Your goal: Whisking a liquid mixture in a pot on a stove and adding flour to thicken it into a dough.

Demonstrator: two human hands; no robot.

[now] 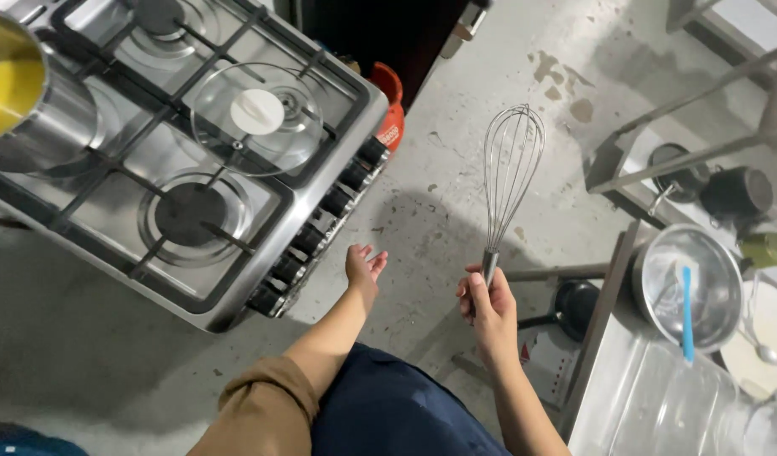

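whisk [511,173] first: my right hand [488,306] is closed around its handle, wires pointing up and away from me, looking clean from here. my left hand [364,268] hangs open and empty just beside it, palm up, nearest the knobs [321,221] of the gas stove [165,228]. further left of that hand a glass lid [257,118] rests on the grate, and beyond it a steel pot [29,97] holds yellow liquid. i judge the whisking hasn't begun. off to my right sits a steel bowl [690,287] with a blue tool [687,312].

Silver whisk [511,169]; yellow-filled steel pot [34,110]; blue spatula [686,312].
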